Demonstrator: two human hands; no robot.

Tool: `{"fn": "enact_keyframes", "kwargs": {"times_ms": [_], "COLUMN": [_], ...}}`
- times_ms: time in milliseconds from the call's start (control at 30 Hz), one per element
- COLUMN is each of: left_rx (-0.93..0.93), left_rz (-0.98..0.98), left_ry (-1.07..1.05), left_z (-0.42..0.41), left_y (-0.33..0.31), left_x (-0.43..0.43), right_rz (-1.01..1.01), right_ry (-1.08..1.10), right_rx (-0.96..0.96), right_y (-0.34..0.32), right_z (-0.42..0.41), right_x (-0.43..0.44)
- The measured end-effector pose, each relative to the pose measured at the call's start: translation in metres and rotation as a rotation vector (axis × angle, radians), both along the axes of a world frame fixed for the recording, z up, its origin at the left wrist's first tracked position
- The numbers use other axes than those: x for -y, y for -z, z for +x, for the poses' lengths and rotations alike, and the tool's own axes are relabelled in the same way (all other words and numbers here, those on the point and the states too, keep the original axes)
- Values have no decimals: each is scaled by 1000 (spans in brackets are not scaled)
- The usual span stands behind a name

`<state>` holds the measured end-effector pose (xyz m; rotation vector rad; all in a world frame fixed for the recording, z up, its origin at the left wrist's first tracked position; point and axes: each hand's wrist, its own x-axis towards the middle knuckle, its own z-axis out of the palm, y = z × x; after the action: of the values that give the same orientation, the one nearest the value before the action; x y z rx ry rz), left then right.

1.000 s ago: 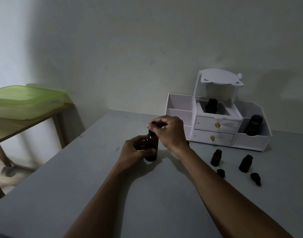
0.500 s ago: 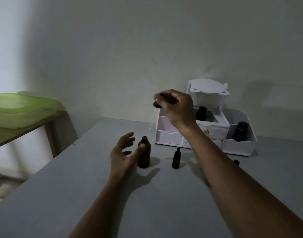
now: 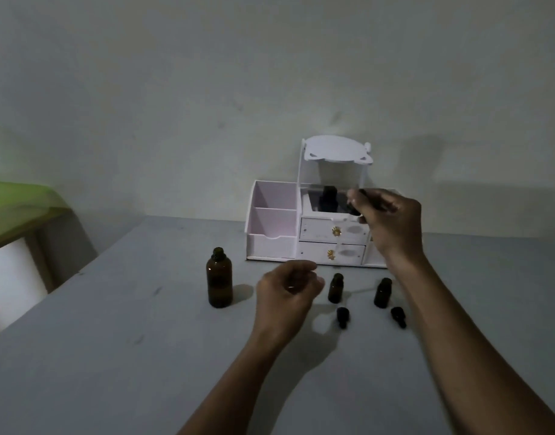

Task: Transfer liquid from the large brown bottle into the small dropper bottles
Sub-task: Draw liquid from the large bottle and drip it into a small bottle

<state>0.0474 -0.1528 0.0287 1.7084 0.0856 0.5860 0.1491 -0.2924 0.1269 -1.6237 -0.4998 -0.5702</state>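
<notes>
Right hand: your right hand (image 3: 391,222) is raised in front of the white organizer (image 3: 304,227), thumb and fingertips pinched on the black dropper cap (image 3: 354,204); its glass pipette (image 3: 339,246) hangs down from the cap, faint and hard to trace.
Left hand: your left hand (image 3: 285,293) hovers low over the grey table (image 3: 113,356), fingers loosely curled and holding nothing.
Large brown bottle: the large brown bottle (image 3: 219,279) stands upright and uncapped on the table, to the left of your left hand and apart from it, well below and left of the held dropper.
Near small bottle: a small dropper bottle (image 3: 336,287) stands open just right of your left hand's fingers, almost under the pipette's lower end.
Far small bottle: a second small dropper bottle (image 3: 382,292) stands open further right, beside your right forearm.
Loose caps: a black dropper cap (image 3: 342,316) lies in front of the near bottle, another one (image 3: 398,316) in front of the far bottle.
Organizer contents: a dark bottle (image 3: 328,199) sits in the top middle compartment, partly hidden by your right hand.
Left edge: a green bin (image 3: 15,202) rests on a wooden side table (image 3: 40,246).
</notes>
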Motion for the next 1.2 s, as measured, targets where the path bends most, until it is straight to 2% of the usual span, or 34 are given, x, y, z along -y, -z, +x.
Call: {"fn": "enact_keyframes", "kwargs": {"times_ms": [167,400,533,867,1200], "left_rx": [-133,-225,-236,-203,-220], "left_rz": [25,7,-34,38,13], "left_ry": [35,48,87,51,39], "left_z": [36,61,60,58,59], "left_y": [14,28,28,29,31], "left_x": [27,29,30,31,33], "right_rz": [43,91,70,-1,-61], "right_ry": [45,32,32,52,56], "right_rx": [-63,-33,-28,13,45], "right_y": [28,42,46,53,56], "right_z": [9,18,22,25,25], "right_x": [17,18,15,13,9]}}
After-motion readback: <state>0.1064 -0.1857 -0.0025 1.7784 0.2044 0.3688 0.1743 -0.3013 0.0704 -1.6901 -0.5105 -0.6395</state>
